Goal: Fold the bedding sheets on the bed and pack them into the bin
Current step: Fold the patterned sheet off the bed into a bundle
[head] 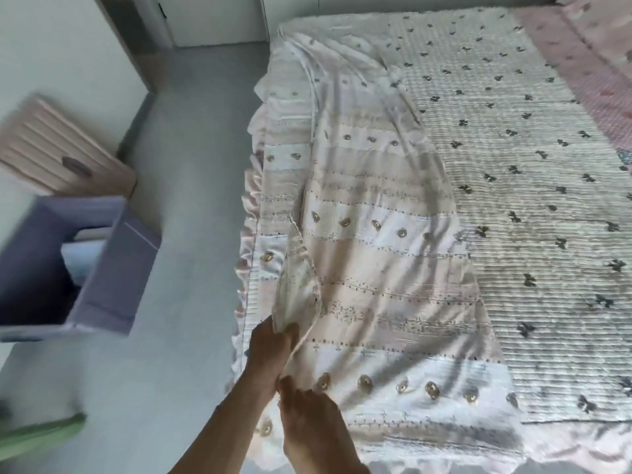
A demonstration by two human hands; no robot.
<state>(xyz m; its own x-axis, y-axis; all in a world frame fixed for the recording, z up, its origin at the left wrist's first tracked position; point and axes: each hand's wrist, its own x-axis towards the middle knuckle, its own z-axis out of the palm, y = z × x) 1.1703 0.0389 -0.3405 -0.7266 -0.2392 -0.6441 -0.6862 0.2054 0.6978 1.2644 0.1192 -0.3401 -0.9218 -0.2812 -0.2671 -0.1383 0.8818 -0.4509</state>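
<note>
A pale striped sheet (369, 254) with small round motifs lies in a long band down the left side of the bed (513, 131). At the near left edge my left hand (268, 354) pinches a lifted corner of this sheet, which stands up in a fold above my fingers. My right hand (307, 425) is just below it, fingers closed on the sheet's edge. A purple bin (113, 268) stands on the floor to the left of the bed, with folded light fabric inside it.
Under the sheet lies a white quilted cover (530, 206) with dark bow prints, and a pink cover (595, 73) at the far right. A pink ribbed lid (65, 152) leans by the wall behind the bin. Grey floor (191, 165) runs between bin and bed.
</note>
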